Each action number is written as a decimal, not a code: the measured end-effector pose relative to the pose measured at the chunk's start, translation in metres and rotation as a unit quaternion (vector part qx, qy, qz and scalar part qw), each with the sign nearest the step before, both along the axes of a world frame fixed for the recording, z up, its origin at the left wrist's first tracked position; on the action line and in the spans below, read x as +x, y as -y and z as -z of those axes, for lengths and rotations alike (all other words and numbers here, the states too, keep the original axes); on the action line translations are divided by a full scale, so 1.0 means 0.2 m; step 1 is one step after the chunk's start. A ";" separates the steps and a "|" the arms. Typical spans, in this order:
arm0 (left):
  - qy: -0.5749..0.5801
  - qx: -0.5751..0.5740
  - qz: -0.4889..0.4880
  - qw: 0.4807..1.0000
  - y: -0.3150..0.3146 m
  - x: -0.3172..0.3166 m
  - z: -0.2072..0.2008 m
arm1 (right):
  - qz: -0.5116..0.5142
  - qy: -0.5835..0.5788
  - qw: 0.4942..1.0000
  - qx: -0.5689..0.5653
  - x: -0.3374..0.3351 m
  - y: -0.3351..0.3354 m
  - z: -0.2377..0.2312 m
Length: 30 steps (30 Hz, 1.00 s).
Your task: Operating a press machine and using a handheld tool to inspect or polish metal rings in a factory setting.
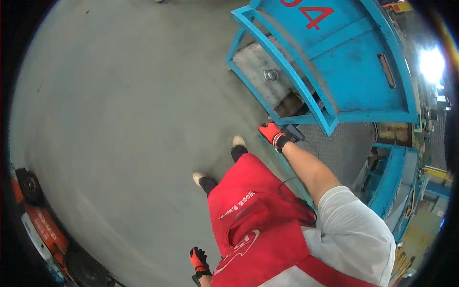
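My right hand (270, 130), in a red and black work glove, is closed beside the lower corner of a blue metal frame (287, 60). Its fingers are curled, and what they hold, if anything, is hidden. Just right of that wrist sits a dark block-like part (295, 133). A thin blue-green rail (291, 174) runs below my right forearm. My left hand (198, 260), gloved the same way, hangs low at my side over the grey floor, its fingers loosely bent and slightly apart, with nothing seen in it.
The blue frame belongs to a large blue panel (354, 62) with a slot handle. Behind its bars lies a grey plate (256, 67) with a round metal fitting (271, 74). Textured dark flooring (339, 148) is at right. An orange wheeled vehicle (48, 229) stands at lower left.
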<state>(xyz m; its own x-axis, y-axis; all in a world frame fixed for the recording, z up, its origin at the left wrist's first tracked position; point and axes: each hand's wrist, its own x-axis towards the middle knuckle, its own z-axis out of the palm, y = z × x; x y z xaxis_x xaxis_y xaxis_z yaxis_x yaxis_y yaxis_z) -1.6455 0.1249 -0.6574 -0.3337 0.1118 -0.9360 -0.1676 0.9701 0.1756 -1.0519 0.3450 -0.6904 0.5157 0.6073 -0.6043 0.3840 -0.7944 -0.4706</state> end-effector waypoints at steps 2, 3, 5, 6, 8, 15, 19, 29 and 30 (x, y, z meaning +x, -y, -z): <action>0.065 0.092 0.139 0.984 -0.09 -0.05 0.05 | 0.022 0.035 0.999 -0.024 0.12 -0.05 0.09; -0.002 -0.049 0.152 0.987 -0.29 0.12 -0.06 | 0.056 0.065 0.996 -0.037 0.24 -0.03 0.17; -0.031 -0.072 0.105 0.991 -0.38 0.24 -0.13 | 0.078 0.081 0.993 -0.044 0.35 -0.15 0.26; -0.055 -0.094 0.055 0.993 -0.40 0.28 -0.11 | 0.095 0.063 0.991 -0.069 0.40 -0.22 0.28; -0.030 -0.081 0.510 0.856 -0.01 -0.09 0.20 | 0.105 0.039 0.989 -0.098 0.51 -0.36 0.43; -0.059 -0.172 0.187 0.966 -0.46 0.60 0.34 | 0.251 0.137 0.957 -0.052 1.02 -0.67 1.22; -0.077 -0.184 0.154 0.968 -0.67 0.76 0.58 | 0.309 0.252 0.912 -0.097 1.36 -0.71 1.59; -0.106 -0.149 0.153 0.971 -1.07 0.75 0.88 | 0.368 0.399 0.834 -0.097 1.71 -0.65 2.04; -0.101 -0.134 0.159 0.973 -1.13 0.74 0.89 | 0.372 0.404 0.830 -0.096 1.75 -0.61 2.06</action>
